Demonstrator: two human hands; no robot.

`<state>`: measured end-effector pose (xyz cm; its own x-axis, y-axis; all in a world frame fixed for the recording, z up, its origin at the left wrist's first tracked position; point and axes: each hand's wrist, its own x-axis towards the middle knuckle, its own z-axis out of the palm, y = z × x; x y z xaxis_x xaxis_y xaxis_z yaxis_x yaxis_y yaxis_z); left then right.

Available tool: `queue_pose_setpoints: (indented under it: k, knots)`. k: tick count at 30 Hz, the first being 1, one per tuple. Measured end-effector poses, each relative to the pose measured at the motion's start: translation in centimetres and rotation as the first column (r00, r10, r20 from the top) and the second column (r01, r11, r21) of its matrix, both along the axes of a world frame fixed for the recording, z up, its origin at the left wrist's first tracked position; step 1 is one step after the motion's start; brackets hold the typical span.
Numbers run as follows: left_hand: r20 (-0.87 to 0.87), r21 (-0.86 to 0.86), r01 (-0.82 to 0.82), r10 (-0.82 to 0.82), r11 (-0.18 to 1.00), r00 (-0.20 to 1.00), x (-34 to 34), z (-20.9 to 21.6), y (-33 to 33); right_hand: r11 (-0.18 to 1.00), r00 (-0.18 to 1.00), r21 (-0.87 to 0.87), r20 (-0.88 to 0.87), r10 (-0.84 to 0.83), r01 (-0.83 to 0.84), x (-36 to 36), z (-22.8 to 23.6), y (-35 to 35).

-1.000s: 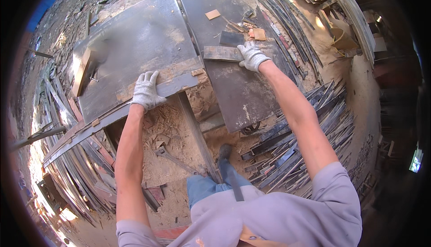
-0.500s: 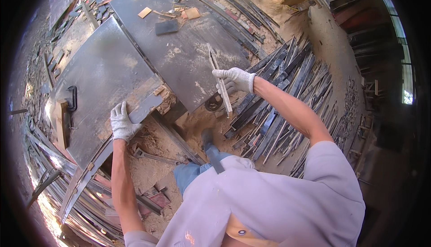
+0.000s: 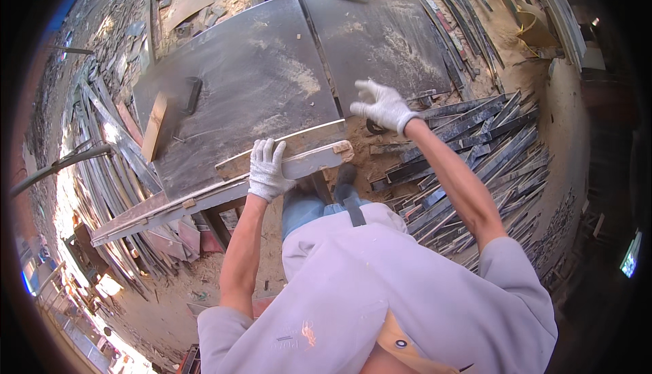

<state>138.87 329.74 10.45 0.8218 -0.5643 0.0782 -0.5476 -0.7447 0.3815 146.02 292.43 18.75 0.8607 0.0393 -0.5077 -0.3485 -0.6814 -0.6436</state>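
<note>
My left hand [image 3: 268, 171], in a light grey knit glove, lies over a narrow wooden strip [image 3: 319, 132] at the near edge of a dark panel [image 3: 244, 75]. Its fingers are stretched out and a little apart, with the thumb spread toward me. Just on my side of the strip runs a long grey-blue board [image 3: 314, 162] with chipped wood at its right end. Gloved the same way, my right hand [image 3: 384, 107] hangs above the near side of a second dark panel [image 3: 387, 41]. Its fingers are apart and hold nothing.
A black clamp-like piece [image 3: 193, 95] and a wooden block [image 3: 155, 126] sit at the panel's left side. Piles of long dark strips [image 3: 468, 150] lie at the right, and more strips [image 3: 122, 129] at the left. Sawdust covers the ground [image 3: 543, 143].
The thin strip my right hand held is out of it; those fingers have opened. A wooden strip now lies by my left hand at the panel's edge. The view has swung left.
</note>
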Motion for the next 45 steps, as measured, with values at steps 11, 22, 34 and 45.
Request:
queue_pose_setpoints:
  k: [11, 22, 34, 45]
  knots:
    - [-0.045, -0.066, 0.054, -0.057, 0.996, 0.997, 0.3, -0.1, 0.0, 0.976, 1.000, 0.219, -0.001, 0.002, -0.002, -4.5, -7.8, 0.4]
    - [-0.139, 0.116, -0.030, 0.046, 0.993, 0.989, 0.2, 0.3, -0.3, 0.996, 0.987, -0.001, -0.132, -0.093, 0.094, -1.2, -6.4, -11.8]
    - [-0.263, 0.099, 0.008, 0.019, 0.995, 0.965, -0.3, -0.1, -7.4, 0.910, 0.966, -0.333, -0.007, 0.258, -0.246, -3.9, -6.0, -17.2]
    - [-0.148, 0.075, -0.025, 0.036, 0.997, 0.988, 0.6, -0.2, -7.9, 0.600, 0.694, -0.745, 0.267, 0.668, -0.291, -5.8, -7.3, -16.7]
